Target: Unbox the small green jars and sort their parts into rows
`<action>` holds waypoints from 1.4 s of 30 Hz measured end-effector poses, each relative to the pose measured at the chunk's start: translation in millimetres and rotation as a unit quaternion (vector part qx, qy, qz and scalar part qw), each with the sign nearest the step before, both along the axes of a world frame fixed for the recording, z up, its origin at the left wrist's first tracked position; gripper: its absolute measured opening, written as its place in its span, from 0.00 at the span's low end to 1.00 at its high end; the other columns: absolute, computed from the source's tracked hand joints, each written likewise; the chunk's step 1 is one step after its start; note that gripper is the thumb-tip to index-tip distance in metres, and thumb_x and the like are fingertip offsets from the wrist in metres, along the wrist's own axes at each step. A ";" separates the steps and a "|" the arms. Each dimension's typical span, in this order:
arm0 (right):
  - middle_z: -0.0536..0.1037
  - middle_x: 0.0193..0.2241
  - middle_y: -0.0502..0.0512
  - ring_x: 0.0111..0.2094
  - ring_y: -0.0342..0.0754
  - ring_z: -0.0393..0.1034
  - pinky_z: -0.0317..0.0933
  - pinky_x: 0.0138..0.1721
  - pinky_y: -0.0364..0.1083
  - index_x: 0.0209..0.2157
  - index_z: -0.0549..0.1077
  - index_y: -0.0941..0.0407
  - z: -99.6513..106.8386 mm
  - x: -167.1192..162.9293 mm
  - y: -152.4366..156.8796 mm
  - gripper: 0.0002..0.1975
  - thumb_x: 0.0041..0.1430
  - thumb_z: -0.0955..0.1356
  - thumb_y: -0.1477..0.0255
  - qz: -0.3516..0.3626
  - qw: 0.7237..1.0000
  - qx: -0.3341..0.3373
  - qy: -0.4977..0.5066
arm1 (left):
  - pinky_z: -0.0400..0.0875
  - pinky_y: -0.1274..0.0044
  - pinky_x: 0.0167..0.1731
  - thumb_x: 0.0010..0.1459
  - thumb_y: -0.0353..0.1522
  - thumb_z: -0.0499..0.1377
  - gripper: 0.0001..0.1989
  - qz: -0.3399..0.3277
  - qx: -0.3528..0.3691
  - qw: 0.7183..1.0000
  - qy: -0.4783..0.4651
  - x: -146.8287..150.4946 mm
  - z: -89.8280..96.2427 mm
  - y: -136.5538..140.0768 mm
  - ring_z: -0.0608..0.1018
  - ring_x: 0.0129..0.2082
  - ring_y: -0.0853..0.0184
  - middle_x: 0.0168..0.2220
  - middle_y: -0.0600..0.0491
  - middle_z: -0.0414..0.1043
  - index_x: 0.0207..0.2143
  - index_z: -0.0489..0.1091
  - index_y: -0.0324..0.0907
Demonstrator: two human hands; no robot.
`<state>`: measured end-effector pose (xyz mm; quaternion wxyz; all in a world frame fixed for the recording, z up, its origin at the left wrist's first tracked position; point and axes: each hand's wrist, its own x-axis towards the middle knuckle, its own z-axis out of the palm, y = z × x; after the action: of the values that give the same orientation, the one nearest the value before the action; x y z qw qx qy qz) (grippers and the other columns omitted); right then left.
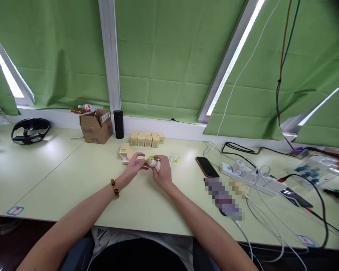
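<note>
A small round white object with a green top (152,162) is in front of me, just above the table; its exact kind is not clear. My right hand (163,173) grips it from the right, thumb below and fingers at the top. My left hand (134,166) reaches in from the left with fingers apart, their tips close to the object; whether they touch it I cannot tell. Behind my left hand stands an opened small cream box (125,151). A small clear plastic piece with a yellow spot (174,158) lies right of my right hand.
Several small cream boxes (148,139) stand in a row at the back. Left of them are a black cylinder (118,124) and a cardboard box (96,127), then a black headset (31,130). To the right lie a phone (207,166), a power strip (251,178) and tangled cables.
</note>
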<state>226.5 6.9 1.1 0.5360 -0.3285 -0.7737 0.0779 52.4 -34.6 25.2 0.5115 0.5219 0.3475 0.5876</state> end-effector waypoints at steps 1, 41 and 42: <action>0.76 0.48 0.61 0.51 0.58 0.70 0.69 0.50 0.58 0.53 0.67 0.52 -1.2 1.0 0.3 0.17 0.63 0.65 0.75 0.000 0.999 0.024 -0.022 | 0.77 0.63 0.50 0.60 0.47 0.67 0.24 -0.009 0.005 1.000 0.012 0.1 0.2 -0.4 0.83 0.43 0.59 0.39 0.48 0.82 0.50 0.64 0.44; 0.76 0.51 0.64 0.56 0.59 0.69 0.71 0.54 0.60 0.57 0.70 0.53 -4.8 5.5 -1.0 0.20 0.65 0.70 0.68 0.028 0.999 0.040 -0.010 | 0.74 0.62 0.54 0.65 0.51 0.62 0.22 -0.097 -0.054 0.992 -0.067 7.5 -10.2 4.6 0.84 0.45 0.58 0.44 0.47 0.79 0.41 0.60 0.44; 0.77 0.50 0.63 0.55 0.59 0.70 0.71 0.54 0.59 0.57 0.70 0.53 -5.2 5.4 -0.7 0.20 0.65 0.70 0.67 0.025 0.999 0.032 -0.005 | 0.74 0.62 0.53 0.65 0.52 0.61 0.22 -0.072 -0.036 0.996 -0.030 6.9 -9.7 4.9 0.84 0.44 0.59 0.44 0.48 0.79 0.42 0.60 0.44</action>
<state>231.9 6.2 -4.1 0.5404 -0.2922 -0.7863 0.0651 59.3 -29.8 15.5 0.5815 0.5091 0.3146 0.5511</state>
